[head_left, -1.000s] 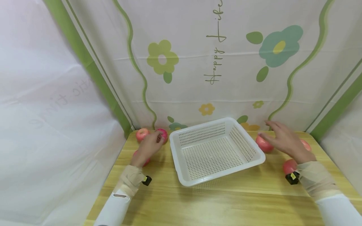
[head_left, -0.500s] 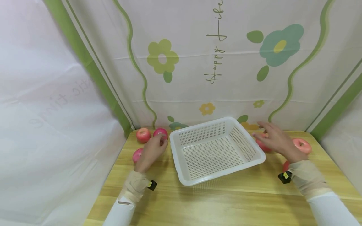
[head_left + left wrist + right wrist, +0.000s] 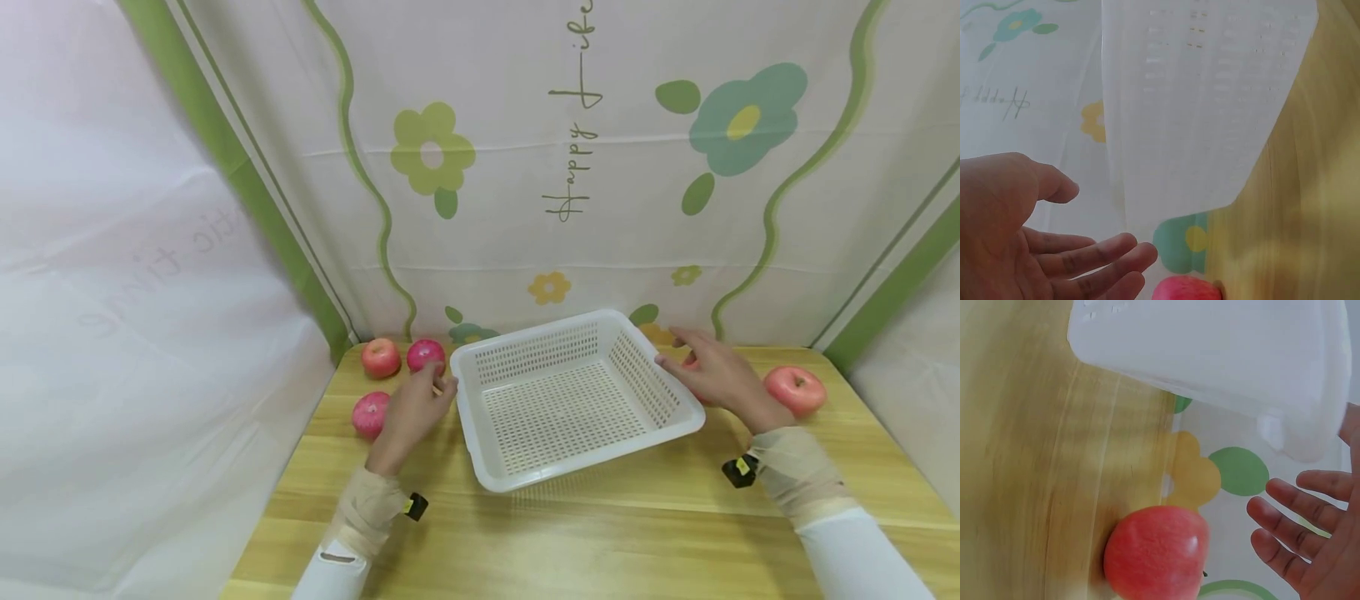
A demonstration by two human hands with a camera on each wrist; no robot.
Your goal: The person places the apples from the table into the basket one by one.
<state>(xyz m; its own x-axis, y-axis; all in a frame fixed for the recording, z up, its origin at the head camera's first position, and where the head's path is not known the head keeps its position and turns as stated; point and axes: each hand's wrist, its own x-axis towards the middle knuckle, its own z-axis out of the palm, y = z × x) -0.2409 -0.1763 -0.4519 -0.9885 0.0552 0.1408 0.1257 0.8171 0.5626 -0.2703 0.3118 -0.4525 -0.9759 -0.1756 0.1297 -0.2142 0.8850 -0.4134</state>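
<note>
A white plastic basket with perforated walls sits on the table, turned at an angle, nothing inside it. Beside its left rim is my left hand, fingers loosely extended. In the left wrist view the thumb and fingers of that hand are spread, holding nothing, close to the basket wall. My right hand reaches the right rim, its thumb tip right at the edge. Seen from the right wrist, its relaxed fingers are near the basket's corner. A red apple lies below that hand.
Left of the basket lie a light red apple, a deep pink apple and another pink apple. At the right is a large red apple. A flowered curtain hangs behind the wooden table.
Both hands have moved inward to the basket, the left one rightward and the right one leftward. The right forearm now hides the apple at the lower right. The basket has stayed in place.
</note>
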